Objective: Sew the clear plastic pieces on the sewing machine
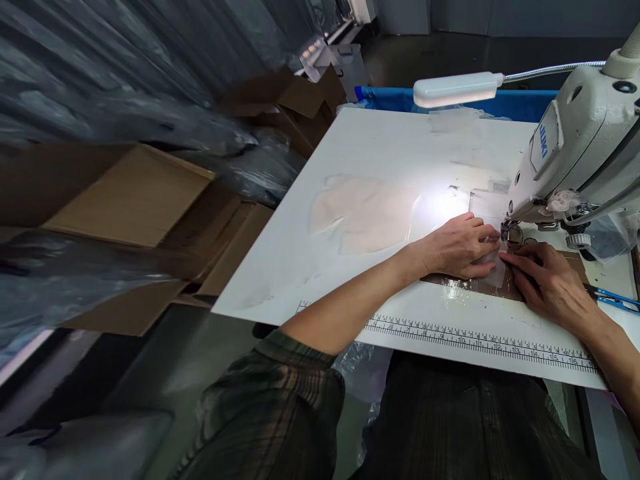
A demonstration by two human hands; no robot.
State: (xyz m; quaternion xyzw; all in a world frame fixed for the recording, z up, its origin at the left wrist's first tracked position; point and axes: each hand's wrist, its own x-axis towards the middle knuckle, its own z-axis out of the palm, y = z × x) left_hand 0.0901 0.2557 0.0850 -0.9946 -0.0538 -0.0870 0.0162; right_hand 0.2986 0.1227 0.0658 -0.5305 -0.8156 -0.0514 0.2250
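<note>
A small piece of sheer white fabric (493, 277) lies under the needle area of a white sewing machine (565, 147). My left hand (463, 247) rests on this fabric, just left of the presser foot (506, 229), with its fingers stretched out flat. My right hand (547, 280) is to the right of the foot, thumb and forefinger closed together at the fabric's right edge. Beneath both hands runs a brown strip (463, 287) on the tabletop. A pale peach fabric piece (370, 210) lies flat further left. Blue-handled snips (617, 300) are beside my right wrist.
The white table (280, 267) has a printed ruler (480, 343) along its front edge. A lamp (457, 90) hangs over the back. Open cardboard boxes (130, 193) with clear plastic stand at the left. Behind the table is a blue bin (390, 97).
</note>
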